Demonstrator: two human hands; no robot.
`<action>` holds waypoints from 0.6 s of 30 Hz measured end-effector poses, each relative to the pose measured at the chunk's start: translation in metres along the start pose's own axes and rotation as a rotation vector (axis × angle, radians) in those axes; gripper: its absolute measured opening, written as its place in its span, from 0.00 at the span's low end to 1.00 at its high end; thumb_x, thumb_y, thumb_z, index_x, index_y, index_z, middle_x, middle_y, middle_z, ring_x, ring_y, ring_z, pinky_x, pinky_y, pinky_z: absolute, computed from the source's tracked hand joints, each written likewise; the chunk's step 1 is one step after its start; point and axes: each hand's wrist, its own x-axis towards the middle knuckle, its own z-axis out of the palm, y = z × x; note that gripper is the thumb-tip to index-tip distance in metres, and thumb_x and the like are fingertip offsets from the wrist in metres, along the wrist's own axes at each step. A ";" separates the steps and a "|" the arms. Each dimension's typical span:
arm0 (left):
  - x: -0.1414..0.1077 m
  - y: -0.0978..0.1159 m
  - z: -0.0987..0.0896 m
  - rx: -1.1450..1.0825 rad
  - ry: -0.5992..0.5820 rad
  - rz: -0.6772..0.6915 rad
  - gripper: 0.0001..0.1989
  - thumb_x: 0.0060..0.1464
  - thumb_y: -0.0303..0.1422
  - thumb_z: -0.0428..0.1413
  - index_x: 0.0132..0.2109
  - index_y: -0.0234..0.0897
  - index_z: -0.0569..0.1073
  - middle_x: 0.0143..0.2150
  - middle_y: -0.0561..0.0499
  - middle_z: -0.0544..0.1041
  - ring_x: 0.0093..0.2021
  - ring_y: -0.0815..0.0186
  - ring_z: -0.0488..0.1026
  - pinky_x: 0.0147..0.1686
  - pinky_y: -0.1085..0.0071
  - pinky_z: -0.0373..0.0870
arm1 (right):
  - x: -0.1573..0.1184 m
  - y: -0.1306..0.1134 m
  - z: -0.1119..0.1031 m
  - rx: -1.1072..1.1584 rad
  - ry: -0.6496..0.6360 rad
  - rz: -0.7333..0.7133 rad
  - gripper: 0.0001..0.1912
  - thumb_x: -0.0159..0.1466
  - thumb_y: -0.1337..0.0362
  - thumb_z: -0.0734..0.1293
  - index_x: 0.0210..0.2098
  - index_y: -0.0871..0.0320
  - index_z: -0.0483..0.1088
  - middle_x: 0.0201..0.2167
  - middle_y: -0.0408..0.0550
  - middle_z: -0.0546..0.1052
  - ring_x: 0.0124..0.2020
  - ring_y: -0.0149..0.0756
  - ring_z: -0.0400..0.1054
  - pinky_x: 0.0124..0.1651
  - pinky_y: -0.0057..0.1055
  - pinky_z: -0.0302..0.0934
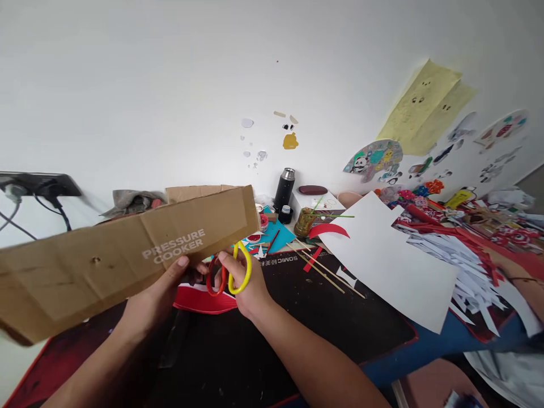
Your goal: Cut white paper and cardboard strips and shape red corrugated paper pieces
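A long brown cardboard panel [114,249] printed "PRESSURE COOKER" is held up, tilted, above the left of the desk. My left hand [159,289] grips its lower edge, thumb on the printed face and fingers behind. In my right hand [253,286] is a pair of scissors [240,275] with one red and one yellow handle loop. The fingers are closed around the loops close to the panel's lower right corner. The blades are hidden, so I cannot tell whether they touch the cardboard. Beneath my hands lies a red and white paper piece [204,300].
A black desk mat [306,340] covers the desk. Thin wooden sticks [327,272], a large white sheet [395,266] and a heap of white paper strips [459,266] spread rightward. A black thermos [284,190] stands at the back. Another person's arm [518,266] shows at far right.
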 end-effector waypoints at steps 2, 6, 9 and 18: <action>0.005 0.009 -0.001 -0.077 0.004 0.038 0.21 0.44 0.51 0.74 0.28 0.38 0.82 0.27 0.48 0.81 0.30 0.61 0.77 0.33 0.70 0.78 | -0.002 0.001 -0.010 -0.030 -0.034 0.021 0.23 0.56 0.46 0.80 0.36 0.57 0.75 0.30 0.41 0.79 0.16 0.28 0.69 0.20 0.26 0.61; 0.021 0.022 -0.011 -0.284 0.076 0.127 0.14 0.42 0.38 0.74 0.29 0.38 0.78 0.23 0.52 0.77 0.24 0.66 0.72 0.22 0.74 0.70 | 0.000 -0.006 -0.027 -0.068 -0.058 0.016 0.25 0.57 0.45 0.81 0.41 0.58 0.76 0.37 0.45 0.81 0.17 0.29 0.72 0.20 0.26 0.64; 0.029 0.024 -0.020 -0.277 0.091 0.166 0.10 0.45 0.34 0.71 0.34 0.35 0.81 0.28 0.47 0.81 0.26 0.63 0.76 0.24 0.72 0.73 | 0.005 -0.021 -0.033 -0.072 -0.158 0.036 0.26 0.58 0.45 0.81 0.45 0.57 0.76 0.38 0.46 0.82 0.19 0.33 0.76 0.23 0.29 0.68; 0.035 0.021 -0.031 -0.271 0.102 0.176 0.08 0.45 0.33 0.70 0.32 0.34 0.81 0.26 0.45 0.82 0.25 0.62 0.77 0.25 0.72 0.74 | 0.008 -0.016 -0.041 -0.009 -0.169 0.063 0.25 0.59 0.48 0.81 0.36 0.55 0.67 0.32 0.44 0.83 0.18 0.32 0.73 0.24 0.28 0.68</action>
